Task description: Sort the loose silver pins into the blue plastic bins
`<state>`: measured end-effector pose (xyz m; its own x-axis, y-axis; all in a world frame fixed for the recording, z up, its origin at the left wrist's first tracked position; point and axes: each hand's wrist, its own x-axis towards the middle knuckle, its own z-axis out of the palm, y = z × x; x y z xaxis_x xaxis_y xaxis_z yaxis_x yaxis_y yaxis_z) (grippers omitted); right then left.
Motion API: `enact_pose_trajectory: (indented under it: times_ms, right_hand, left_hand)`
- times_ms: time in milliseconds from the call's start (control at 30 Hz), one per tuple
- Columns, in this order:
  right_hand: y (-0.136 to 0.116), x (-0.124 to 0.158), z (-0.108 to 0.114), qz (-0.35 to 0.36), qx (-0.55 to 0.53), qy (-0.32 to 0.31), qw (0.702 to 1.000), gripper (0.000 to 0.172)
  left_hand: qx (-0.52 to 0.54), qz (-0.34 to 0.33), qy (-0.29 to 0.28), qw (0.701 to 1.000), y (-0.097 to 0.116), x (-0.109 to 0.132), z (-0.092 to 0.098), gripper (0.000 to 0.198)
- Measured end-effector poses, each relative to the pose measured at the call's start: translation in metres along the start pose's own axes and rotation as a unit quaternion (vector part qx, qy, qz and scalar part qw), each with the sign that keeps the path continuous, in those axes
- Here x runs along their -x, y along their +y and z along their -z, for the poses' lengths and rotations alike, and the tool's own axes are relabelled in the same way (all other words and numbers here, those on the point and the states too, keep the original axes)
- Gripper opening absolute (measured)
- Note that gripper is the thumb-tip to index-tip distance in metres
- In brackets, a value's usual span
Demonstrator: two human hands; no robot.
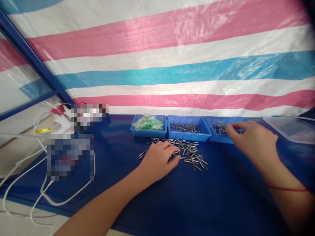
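My left hand (pixel 159 160) rests over a loose pile of thin metal pins (pixel 189 149) on the blue tabletop. Its thumb and forefinger are apart, with pins lying between and beside them. My right hand (pixel 254 139) is above the right blue bin (pixel 221 139), thumb and forefinger pinched together; what they hold, if anything, is too small to make out. Dark metal pieces (pixel 219 129) lie in that bin, partly hidden by the hand. The middle blue bin (pixel 189 135) contains more short metal pins (pixel 185 127).
Small green and clear pieces fill the left blue bin (pixel 149 133). A clear plastic lid or tray (pixel 290 131) lies at the far right. White cables (pixel 66 201) loop across the left side beside blurred-out items. A striped plastic sheet (pixel 157 77) hangs behind the bins.
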<state>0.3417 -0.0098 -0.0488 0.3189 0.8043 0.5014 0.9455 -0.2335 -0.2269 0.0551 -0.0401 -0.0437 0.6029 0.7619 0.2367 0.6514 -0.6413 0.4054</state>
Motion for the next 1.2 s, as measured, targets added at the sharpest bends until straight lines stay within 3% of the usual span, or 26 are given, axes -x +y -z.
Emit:
enact_pose_trajectory:
  times_ms: [233,600,667,800,1000,1200]
  right_hand:
    - [0.000,-0.007,-0.017,0.025,0.092,-0.038,0.995,0.046]
    - [-0.027,0.019,0.001,0.116,-0.073,0.029,0.990,0.025]
    - [-0.036,0.025,0.005,0.177,-0.149,0.011,0.973,0.021]
    - [-0.058,0.042,0.009,0.282,-0.297,-0.081,0.909,0.016]
    - [-0.081,0.065,0.006,0.215,-0.432,-0.195,0.854,0.014]
    - [-0.082,0.069,0.008,0.161,-0.483,-0.210,0.834,0.012]
  left_hand:
    - [-0.090,-0.018,-0.044,0.995,0.000,0.004,-0.009,0.024]
    - [-0.120,-0.024,-0.039,0.992,-0.001,0.004,-0.010,0.023]
    - [-0.097,-0.017,-0.020,0.995,-0.001,0.003,-0.010,0.023]
    - [0.007,-0.006,0.032,0.999,-0.003,-0.001,-0.009,0.022]
    - [0.176,0.032,0.085,0.980,-0.004,-0.003,-0.009,0.019]
    - [0.223,0.070,0.110,0.966,0.002,0.000,-0.008,0.019]
